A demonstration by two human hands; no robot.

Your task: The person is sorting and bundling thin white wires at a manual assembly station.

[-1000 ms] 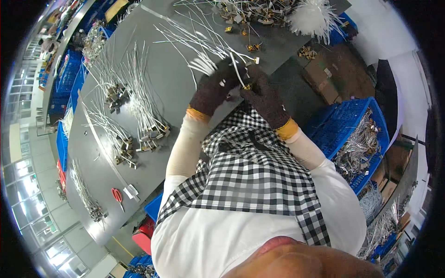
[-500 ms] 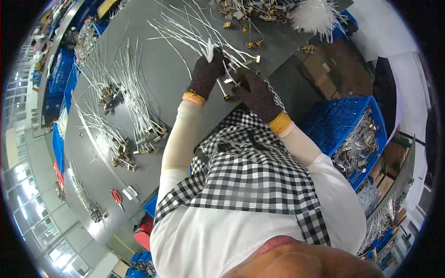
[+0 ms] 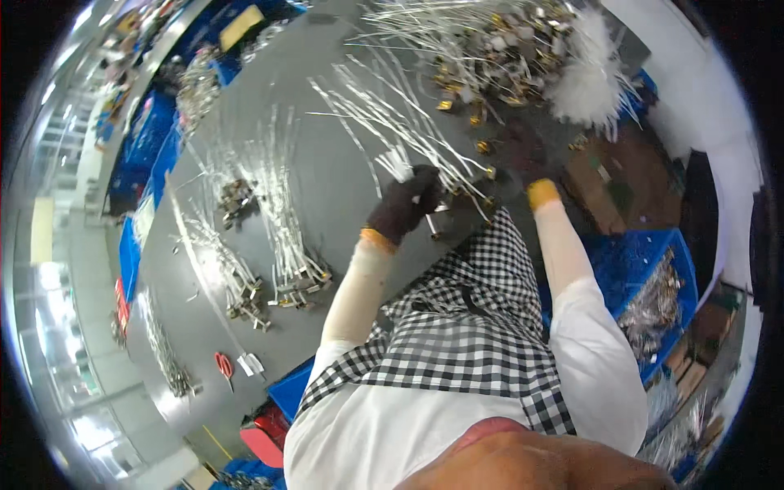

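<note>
A small brass-tipped connector piece [image 3: 441, 214] is pinched in the closed dark-gloved left hand [image 3: 404, 211] above the grey worktable [image 3: 327, 188]. The dark-gloved right hand [image 3: 523, 159] is stretched farther right toward loose brass fittings [image 3: 483, 147]; its grip cannot be told. A pick-up step seems underway. Beyond, the bundle of thin white wires [image 3: 392, 122] is laid with its long axis running far-left to near-right.

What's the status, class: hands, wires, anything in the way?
Left hand grips white wire bundle. Right hand reaching toward brass connectors, grip unclear. Nothing blocking.
</note>
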